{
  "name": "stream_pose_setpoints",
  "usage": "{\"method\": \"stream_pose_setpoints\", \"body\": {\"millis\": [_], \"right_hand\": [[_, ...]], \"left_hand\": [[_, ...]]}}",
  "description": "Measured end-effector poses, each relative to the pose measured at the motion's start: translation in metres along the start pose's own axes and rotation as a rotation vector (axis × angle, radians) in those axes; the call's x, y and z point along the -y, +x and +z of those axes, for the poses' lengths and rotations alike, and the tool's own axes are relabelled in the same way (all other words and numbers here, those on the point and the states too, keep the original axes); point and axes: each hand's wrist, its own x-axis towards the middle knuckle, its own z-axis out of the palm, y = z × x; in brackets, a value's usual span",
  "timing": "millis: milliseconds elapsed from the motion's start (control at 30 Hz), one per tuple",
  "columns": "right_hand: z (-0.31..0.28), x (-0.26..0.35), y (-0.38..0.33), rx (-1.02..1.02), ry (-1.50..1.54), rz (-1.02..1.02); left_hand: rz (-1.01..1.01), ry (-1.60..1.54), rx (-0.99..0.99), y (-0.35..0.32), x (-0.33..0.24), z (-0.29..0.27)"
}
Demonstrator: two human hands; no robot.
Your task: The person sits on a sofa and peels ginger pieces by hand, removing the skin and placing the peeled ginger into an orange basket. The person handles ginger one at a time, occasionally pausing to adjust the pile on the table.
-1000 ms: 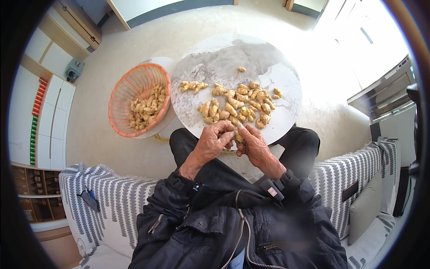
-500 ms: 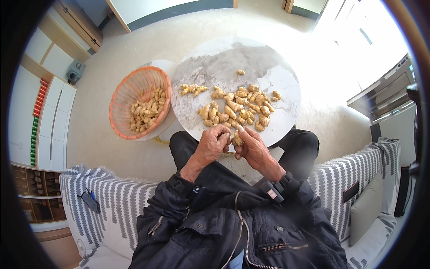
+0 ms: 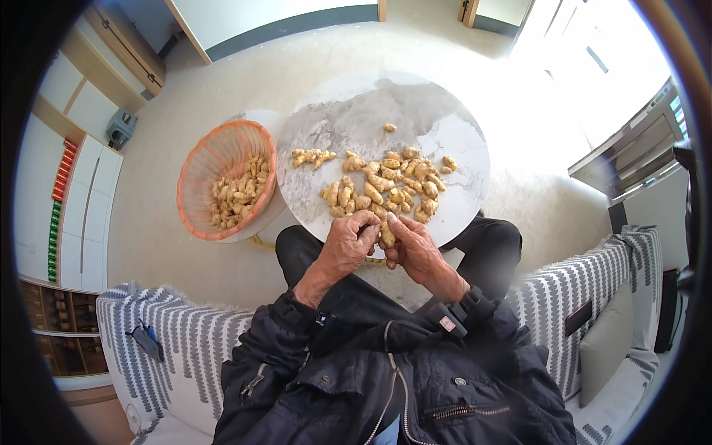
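Observation:
My right hand point(image 3: 417, 248) is closed around a small ginger root point(image 3: 386, 236), which shows between its thumb and fingers at the table's near edge. My left hand point(image 3: 345, 241) is curled in a pinch right beside that root; whatever its fingertips may hold is too small or hidden. Just beyond both hands, a heap of ginger roots point(image 3: 382, 178) covers the near half of a round marbled table point(image 3: 334, 111). One branching ginger root point(image 3: 313, 157) lies apart on the left, and a small ginger piece point(image 3: 390, 127) sits alone toward the far side.
Left of the table, an orange plastic basket point(image 3: 188, 178) holds more ginger and rests on a lower round surface. A sofa with a striped cover point(image 3: 178, 334) is behind me, with a phone-like dark slab point(image 3: 578, 317) and a cushion point(image 3: 608, 345) at right.
The view has shifted slightly. My left fingertips have come up against the ginger root, and more of the root shows in my right hand. The heap looks the same.

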Motion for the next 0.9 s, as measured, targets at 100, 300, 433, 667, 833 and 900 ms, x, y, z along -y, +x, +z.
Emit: {"method": "stream_pose_setpoints", "body": {"millis": [100, 300, 433, 667, 833, 900], "right_hand": [[-0.001, 0.003, 0.001, -0.008, 0.030, -0.012], [0.000, 0.006, 0.000, 0.021, -0.036, -0.035], [0.002, 0.008, -0.001, 0.056, -0.032, -0.016], [0.004, 0.013, -0.003, 0.008, 0.013, -0.024], [0.003, 0.010, 0.003, -0.065, -0.032, -0.027], [0.002, 0.008, 0.003, -0.066, -0.028, -0.018]], "left_hand": [[0.016, -0.018, -0.010, 0.002, -0.004, -0.001], [0.012, -0.078, -0.026, 0.003, -0.004, 0.004], [0.175, 0.098, -0.048, 0.006, 0.006, 0.004], [0.085, 0.089, -0.127, 0.007, 0.010, 0.001], [0.220, 0.074, -0.081, 0.001, -0.003, 0.008], [0.166, 0.105, -0.063, 0.000, -0.007, 0.009]]}}
